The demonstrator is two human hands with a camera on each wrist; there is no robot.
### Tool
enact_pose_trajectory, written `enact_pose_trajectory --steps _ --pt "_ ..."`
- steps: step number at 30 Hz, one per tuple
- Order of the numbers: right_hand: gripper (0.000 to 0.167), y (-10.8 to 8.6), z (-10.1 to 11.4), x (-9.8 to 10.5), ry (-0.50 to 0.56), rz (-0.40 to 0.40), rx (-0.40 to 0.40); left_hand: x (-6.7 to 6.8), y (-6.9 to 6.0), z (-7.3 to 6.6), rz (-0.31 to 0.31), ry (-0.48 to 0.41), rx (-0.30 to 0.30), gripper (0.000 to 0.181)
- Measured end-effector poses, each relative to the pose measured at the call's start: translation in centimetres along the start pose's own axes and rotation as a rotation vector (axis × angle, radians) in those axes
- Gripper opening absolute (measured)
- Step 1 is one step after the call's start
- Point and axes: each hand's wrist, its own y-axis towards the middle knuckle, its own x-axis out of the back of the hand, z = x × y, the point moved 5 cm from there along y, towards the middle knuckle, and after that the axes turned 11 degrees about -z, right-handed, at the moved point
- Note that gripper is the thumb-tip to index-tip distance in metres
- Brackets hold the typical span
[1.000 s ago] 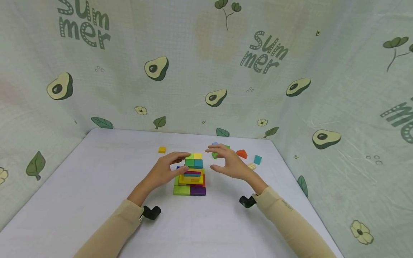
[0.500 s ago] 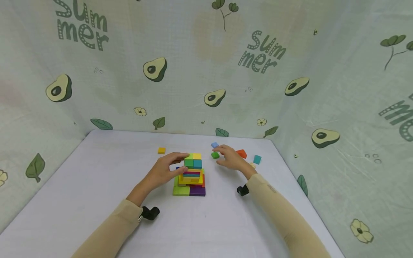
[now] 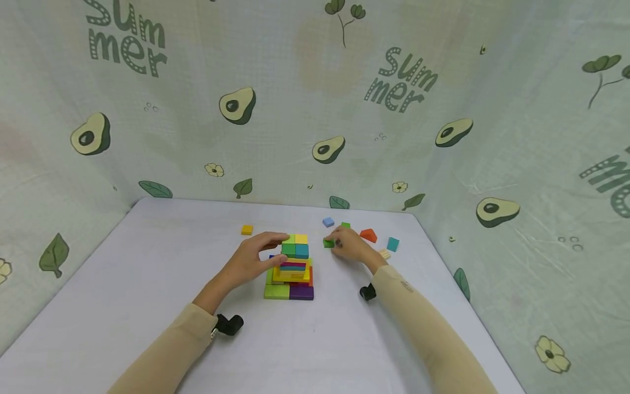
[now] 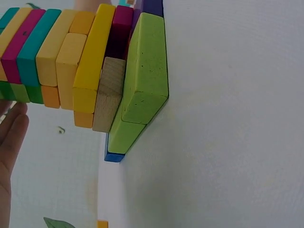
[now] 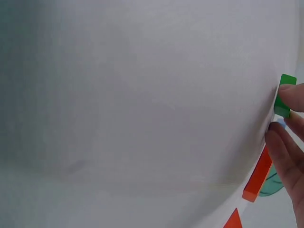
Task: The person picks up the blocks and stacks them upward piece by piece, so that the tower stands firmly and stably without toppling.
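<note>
A stacked tower of coloured wooden blocks (image 3: 295, 278) stands mid-table, with a lime and purple base and green, teal and yellow blocks at its top. My left hand (image 3: 250, 259) is at its left side, fingers extended near the top and thumb by the upper layers. In the left wrist view the tower's layers (image 4: 109, 90) show side-on, the fingers only at the left edge. To the right of the tower my right hand (image 3: 350, 244) pinches a small green block (image 3: 328, 243) at the table. The right wrist view shows thumb and fingertips on this green block (image 5: 282, 105).
Beyond the right hand lie a light blue block (image 3: 328, 222), another green block (image 3: 346, 225), an orange-red piece (image 3: 368, 235), a teal block (image 3: 392, 244) and a pale wooden piece (image 3: 385, 254). A yellow block (image 3: 247, 230) sits behind the left hand. Printed cloth walls surround the table.
My right hand has moved away from the tower's right side, out to the loose blocks, and has taken hold of a green block. The left hand has stayed at the tower.
</note>
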Motion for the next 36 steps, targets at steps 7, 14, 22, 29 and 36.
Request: enact_pose_trajectory --steps 7,14,22,29,36 --pt "0.028 -0.3 -0.1 -0.4 0.072 -0.048 0.003 0.2 0.0 0.0 -0.004 -0.009 -0.032 0.053" --pt "0.026 -0.6 1.3 0.6 0.047 -0.061 0.007 0.1 0.0 0.0 0.001 -0.005 -0.034 0.056" --pt "0.025 -0.7 5.3 4.8 0.112 -0.206 0.071 0.1 0.3 -0.2 -0.001 -0.045 0.022 0.064" --pt "0.027 -1.7 10.9 7.8 0.218 -0.264 0.211 0.0 0.6 -0.3 -0.011 -0.036 0.031 0.068" --pt "0.029 -1.8 14.3 7.2 0.249 -0.208 0.265 0.0 0.5 -0.2 -0.013 -0.055 0.034 0.071"
